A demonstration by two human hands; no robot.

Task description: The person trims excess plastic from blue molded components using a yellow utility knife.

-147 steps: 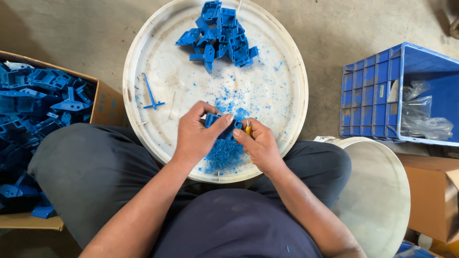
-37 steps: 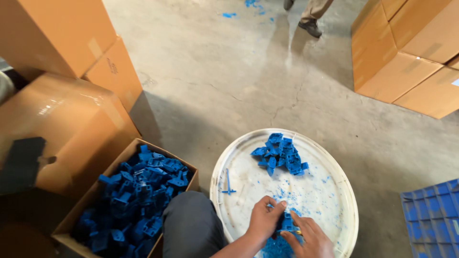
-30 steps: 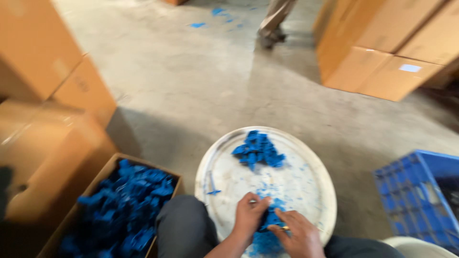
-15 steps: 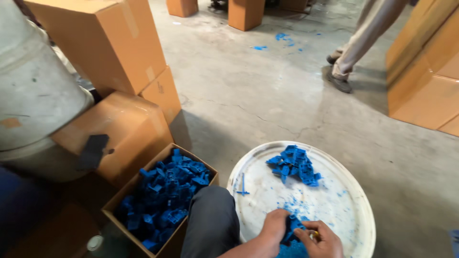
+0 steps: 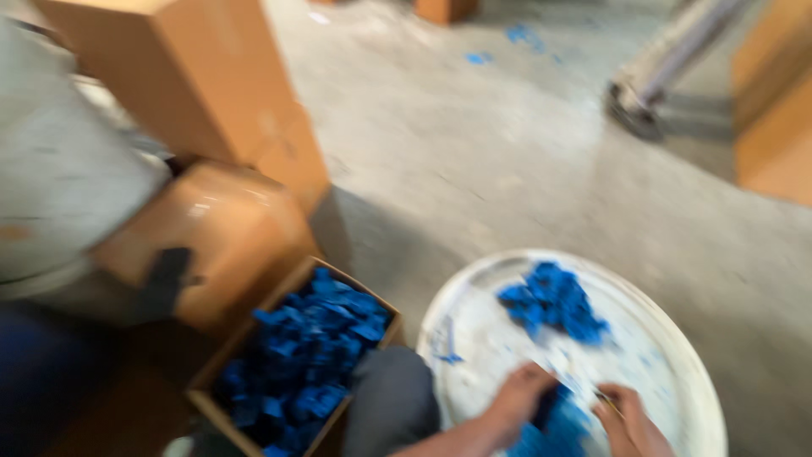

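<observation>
Left hand [image 5: 518,398] and right hand [image 5: 626,416] pinching small blue plastic part [image 5: 554,404] together over round white tray [image 5: 474,326], near-edge; grip blurred. Cardboard box of blue parts [image 5: 296,355] left of tray.

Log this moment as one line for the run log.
left hand on blue plastic part | right hand beside it | white round tray, blue pile | open box of blue parts at left | image blurred

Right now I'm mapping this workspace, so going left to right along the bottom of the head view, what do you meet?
Open cardboard box of blue plastic parts → the person's grey-trousered knee → left hand → right hand → far rim of the round white tray.
</observation>
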